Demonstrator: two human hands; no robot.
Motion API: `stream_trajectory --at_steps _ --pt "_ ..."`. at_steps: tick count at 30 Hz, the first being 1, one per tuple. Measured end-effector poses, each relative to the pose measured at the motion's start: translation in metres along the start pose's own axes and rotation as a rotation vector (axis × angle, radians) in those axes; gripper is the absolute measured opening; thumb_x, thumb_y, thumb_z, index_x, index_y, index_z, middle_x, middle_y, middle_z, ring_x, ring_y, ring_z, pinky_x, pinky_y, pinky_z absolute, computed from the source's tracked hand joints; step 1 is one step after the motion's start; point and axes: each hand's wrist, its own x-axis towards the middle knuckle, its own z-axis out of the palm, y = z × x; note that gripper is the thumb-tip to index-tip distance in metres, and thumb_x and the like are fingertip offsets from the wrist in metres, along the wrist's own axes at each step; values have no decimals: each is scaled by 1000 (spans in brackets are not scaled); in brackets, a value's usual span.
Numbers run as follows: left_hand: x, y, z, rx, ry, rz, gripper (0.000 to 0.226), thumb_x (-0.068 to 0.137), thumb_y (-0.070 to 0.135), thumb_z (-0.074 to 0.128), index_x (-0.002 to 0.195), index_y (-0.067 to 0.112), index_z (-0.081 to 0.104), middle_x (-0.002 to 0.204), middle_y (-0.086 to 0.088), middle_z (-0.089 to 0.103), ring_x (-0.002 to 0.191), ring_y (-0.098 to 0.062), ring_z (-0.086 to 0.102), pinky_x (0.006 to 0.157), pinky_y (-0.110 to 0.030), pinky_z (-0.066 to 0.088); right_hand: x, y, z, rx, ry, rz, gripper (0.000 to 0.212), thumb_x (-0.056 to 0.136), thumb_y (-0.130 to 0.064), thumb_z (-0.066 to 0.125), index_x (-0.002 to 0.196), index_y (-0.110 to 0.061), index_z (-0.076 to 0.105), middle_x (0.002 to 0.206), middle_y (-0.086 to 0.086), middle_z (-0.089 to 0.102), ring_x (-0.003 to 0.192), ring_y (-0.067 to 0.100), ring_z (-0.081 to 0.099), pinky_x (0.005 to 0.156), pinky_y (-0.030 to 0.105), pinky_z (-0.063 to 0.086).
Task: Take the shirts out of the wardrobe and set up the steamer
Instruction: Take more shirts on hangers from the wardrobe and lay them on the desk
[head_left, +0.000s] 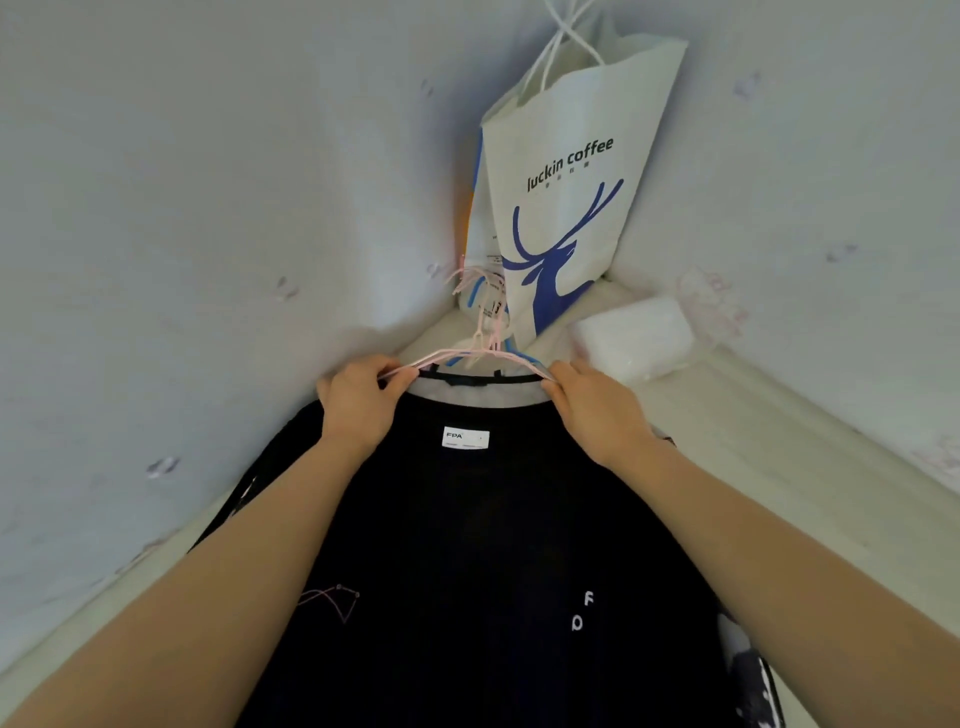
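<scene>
A black shirt (493, 545) with a white neck label and small white letters hangs on pink wire hangers (480, 332) in front of me. My left hand (358, 400) pinches the left shoulder of the hangers at the collar. At the right shoulder, my right hand (592, 405) pinches the hangers the same way. More dark garments show behind the shirt at its left and lower right edges. No steamer is in view.
A white paper bag (566, 208) with a blue deer print stands in the corner on a pale ledge (779, 441). A white plastic-wrapped pack (639, 338) lies to its right. Patterned walls close in on both sides.
</scene>
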Motion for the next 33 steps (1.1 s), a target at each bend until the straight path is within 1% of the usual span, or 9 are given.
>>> stream_trajectory --at_steps 4,10,14,16,19,22,25,29,33 --pt "-9 -5 7 59 54 112 18 94 32 55 101 20 67 103 -1 64 103 -25 54 85 -37 29 -4 1 9 -64 53 -4 34 102 -39 36 125 -17 47 114 4 54 94 24 57 64 35 47" --pt "-17 -14 4 198 74 234 24 92 26 58 114 16 63 111 -6 63 106 -31 51 86 -43 35 -7 1 6 -97 51 5 35 101 -41 38 120 -15 51 118 6 54 95 21 55 69 32 49" --pt "-26 -15 -2 201 85 180 25 91 22 59 115 14 61 115 -9 57 108 -33 49 89 -46 36 -15 -3 0 -76 35 18 32 100 -33 42 123 -13 49 121 8 53 98 22 53 76 34 49" --pt "-33 -15 -8 209 64 167 28 91 20 57 119 15 59 119 -8 56 112 -31 48 93 -47 34 -23 -7 -5 -85 32 25 34 99 -29 44 128 -12 46 122 8 53 101 23 51 80 35 48" --pt "-45 -16 -20 206 30 227 34 88 10 56 122 16 58 124 -6 56 116 -29 48 99 -45 32 -42 -12 -10 -113 23 38 44 95 -23 49 136 -9 40 130 10 49 112 27 49 90 37 45" --pt "-60 -17 -32 177 18 254 39 86 4 57 122 15 60 128 -4 57 119 -27 49 104 -43 31 -67 -17 -14 -136 -11 28 53 93 -22 53 141 -6 37 140 13 45 126 30 44 105 39 39" --pt "-79 -20 -40 206 -53 260 37 88 7 57 124 15 60 131 -4 57 125 -25 46 108 -44 30 -93 -24 -18 -121 -36 44 55 94 -23 51 144 -5 34 144 14 43 133 30 39 112 39 32" --pt "-118 -27 -46 296 -229 231 43 93 20 54 136 20 50 149 -1 41 139 -22 32 114 -46 24 -137 -42 -22 -122 -101 101 55 98 -25 44 147 -6 28 145 15 42 137 30 35 114 40 30" --pt "-169 -30 -53 325 -290 265 44 95 23 50 139 22 47 151 0 38 143 -20 26 116 -43 21 -194 -67 -26 -79 -126 167 52 99 -27 42 146 -9 30 144 13 43 137 29 36 114 40 31"
